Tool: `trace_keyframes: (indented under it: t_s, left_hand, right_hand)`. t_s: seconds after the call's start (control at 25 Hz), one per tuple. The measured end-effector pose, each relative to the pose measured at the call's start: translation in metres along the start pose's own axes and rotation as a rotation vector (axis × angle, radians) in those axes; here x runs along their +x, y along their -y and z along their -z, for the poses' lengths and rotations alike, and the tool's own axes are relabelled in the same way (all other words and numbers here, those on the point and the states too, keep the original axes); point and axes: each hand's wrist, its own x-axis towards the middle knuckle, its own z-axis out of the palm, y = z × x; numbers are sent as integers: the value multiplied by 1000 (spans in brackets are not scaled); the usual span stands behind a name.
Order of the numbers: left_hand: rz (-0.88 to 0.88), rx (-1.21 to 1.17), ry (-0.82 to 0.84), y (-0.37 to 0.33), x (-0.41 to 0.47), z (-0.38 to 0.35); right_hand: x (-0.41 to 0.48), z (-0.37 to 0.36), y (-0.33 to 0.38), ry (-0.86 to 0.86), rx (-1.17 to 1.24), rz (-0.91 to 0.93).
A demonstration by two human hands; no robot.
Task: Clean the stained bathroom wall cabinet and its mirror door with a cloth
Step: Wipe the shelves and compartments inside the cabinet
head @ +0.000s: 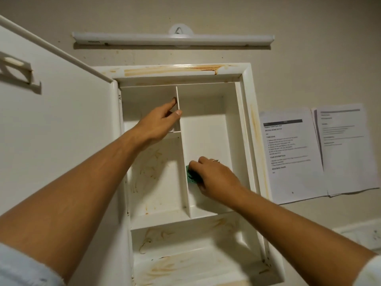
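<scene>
Two grips: the left grip (pixel 158 122) and the right grip (pixel 216 176), both bare hands, reach into the cabinet (pixel 247 100).
Left grip: it pinches the upright divider (pixel 179 93) near the top, with the thumb on the front edge and the fingers on the left side.
Right grip: it is closed round the cloth (pixel 190 175), and a ring (pixel 215 161) sits on one finger.
Cloth: it is green and bunched up. It is low in the tall right box of the cabinet, pushed against the right side of the divider.
Cabinet: it is white and hangs on the wall. It has two small boxes on the left, one tall box on the right and a wide shelf (pixel 185 263) at the bottom.
Door (pixel 61 120): it is swung wide open to the left, and only its white inner side shows.
Stains (pixel 171 70): brown and orange marks run along the top rim and down the right rim. More marks are on the back of the lower left box and on the bottom shelf.
Light bar (pixel 173 39): it is long and white, on the wall above the cabinet.
Papers (pixel 294 157): printed sheets hang on the wall to the right of the cabinet.
</scene>
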Motion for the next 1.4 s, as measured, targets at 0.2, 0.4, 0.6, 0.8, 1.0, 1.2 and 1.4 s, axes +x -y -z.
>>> trace_keyframes:
  t_s: [0.2, 0.4, 0.6, 0.8, 1.0, 1.2, 1.4]
  left_hand:
    - [-7, 20, -13, -2, -2, -2]
    - [3, -16, -41, 2, 3, -3]
    - [5, -21, -14, 7, 5, -2]
    - [3, 0, 9, 1, 0, -1]
    - [-1, -10, -7, 5, 4, -2]
    - [-10, 2, 6, 9, 8, -2]
    - [3, 7, 18, 12, 12, -1]
  right_hand:
    - [61, 88, -20, -473, 35, -200]
    - [90, 41, -9, -328, 85, -171]
    - [30, 1, -13, -124, 123, 31]
    - [21, 54, -36, 25, -404, 277]
    - [71, 88, -44, -258, -571, 52]
    - [52, 31, -32, -216, -361, -267]
    - [3, -19, 12, -80, 59, -388]
